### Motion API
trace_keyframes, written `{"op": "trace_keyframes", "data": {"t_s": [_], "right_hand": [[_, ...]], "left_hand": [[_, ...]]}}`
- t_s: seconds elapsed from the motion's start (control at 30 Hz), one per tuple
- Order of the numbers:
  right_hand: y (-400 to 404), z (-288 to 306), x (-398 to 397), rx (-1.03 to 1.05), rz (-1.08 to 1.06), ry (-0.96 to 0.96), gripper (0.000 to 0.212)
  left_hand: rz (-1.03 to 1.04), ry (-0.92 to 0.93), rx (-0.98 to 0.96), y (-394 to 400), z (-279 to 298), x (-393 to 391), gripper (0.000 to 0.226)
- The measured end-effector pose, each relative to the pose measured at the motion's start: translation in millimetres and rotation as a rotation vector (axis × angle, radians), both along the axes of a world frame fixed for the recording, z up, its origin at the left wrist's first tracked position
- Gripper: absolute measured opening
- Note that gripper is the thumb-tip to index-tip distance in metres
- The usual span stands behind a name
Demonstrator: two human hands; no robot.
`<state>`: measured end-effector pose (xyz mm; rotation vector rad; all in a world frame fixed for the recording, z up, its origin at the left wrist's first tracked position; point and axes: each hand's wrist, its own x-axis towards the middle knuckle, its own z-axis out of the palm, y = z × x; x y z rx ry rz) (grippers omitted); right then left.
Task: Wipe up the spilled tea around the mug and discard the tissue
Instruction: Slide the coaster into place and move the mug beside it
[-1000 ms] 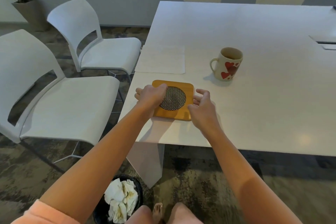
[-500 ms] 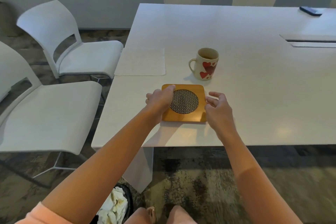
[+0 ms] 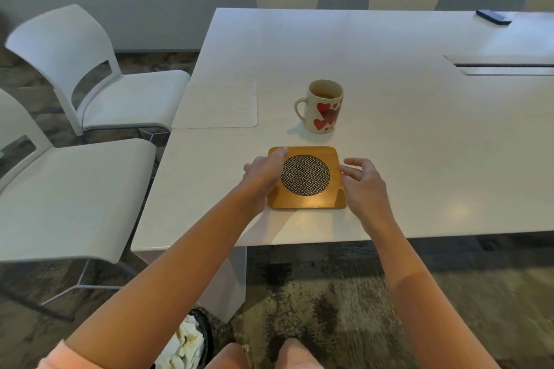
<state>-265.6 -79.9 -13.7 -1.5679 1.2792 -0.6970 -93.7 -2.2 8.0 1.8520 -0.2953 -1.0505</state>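
Note:
A cream mug with red hearts [image 3: 325, 108] stands upright on the white table [image 3: 419, 144], with tea inside. Just in front of it lies a square wooden coaster with a round mesh centre [image 3: 305, 199]. My left hand [image 3: 263, 172] grips the coaster's left edge, thumb on top. My right hand [image 3: 364, 186] is beside the coaster's right edge, fingers spread and fingertips at the edge. A flat white tissue [image 3: 215, 105] lies on the table, left of the mug. I see no wet patch around the mug.
A black bin [image 3: 207, 335] holding stained crumpled tissues [image 3: 183, 347] stands on the floor by my left leg. Two white chairs [image 3: 75, 189] [image 3: 90, 69] stand to the left. A dark phone [image 3: 493, 16] and a cable slot [image 3: 503, 65] are far right.
The coaster has slid right along the table with both hands, from left of the mug to directly in front of it. My view has shifted right too.

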Motion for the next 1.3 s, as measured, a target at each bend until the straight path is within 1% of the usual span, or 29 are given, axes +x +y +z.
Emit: {"op": "trace_keyframes", "data": {"t_s": [0.1, 0.3, 0.47, 0.67, 0.73, 0.8, 0.9, 1.0, 1.17, 1.3], "right_hand": [[-2.2, -0.1, -1.0, -0.009, 0.011, 0.007, 0.028], [-6.6, -1.5, -3.0, -0.022, 0.023, 0.019, 0.026], [-7.6, -6.0, -4.3, -0.01, 0.032, 0.018, 0.025], [-11.5, -5.0, -4.3, -0.035, 0.038, 0.01, 0.031], [-16.0, -1.2, -1.0, -0.064, 0.04, 0.004, 0.035], [-23.5, 3.0, 3.4, -0.098, 0.048, -0.01, 0.04], [-40.0, 9.7, 11.0, -0.143, 0.073, -0.038, 0.048], [-60.7, 15.2, 20.7, -0.194, 0.102, -0.053, 0.058], [-99.0, 15.7, 39.4, -0.283, 0.134, -0.012, 0.082], [-127.0, 11.1, 55.9, -0.264, 0.19, -0.019, 0.102]], "left_hand": [[-0.023, 0.043, -0.024, -0.7, 0.2, -1.2, 0.073], [-0.025, 0.045, -0.03, -3.2, -2.0, -1.1, 0.073], [-0.059, 0.045, -0.037, -1.4, -2.9, -0.3, 0.086], [-0.061, -0.001, -0.015, -3.6, -9.7, 5.3, 0.083], [-0.037, -0.066, 0.008, -3.9, -8.0, 6.8, 0.081], [-0.036, -0.16, -0.002, -5.3, -3.7, 9.7, 0.074], [-0.054, -0.265, -0.079, -11.6, 5.9, 16.7, 0.061], [-0.071, -0.353, -0.162, -23.1, 15.1, 24.8, 0.055], [-0.122, -0.492, -0.232, -53.0, 20.3, 34.2, 0.052], [-0.176, -0.557, -0.244, -77.7, 19.3, 41.7, 0.054]]}}
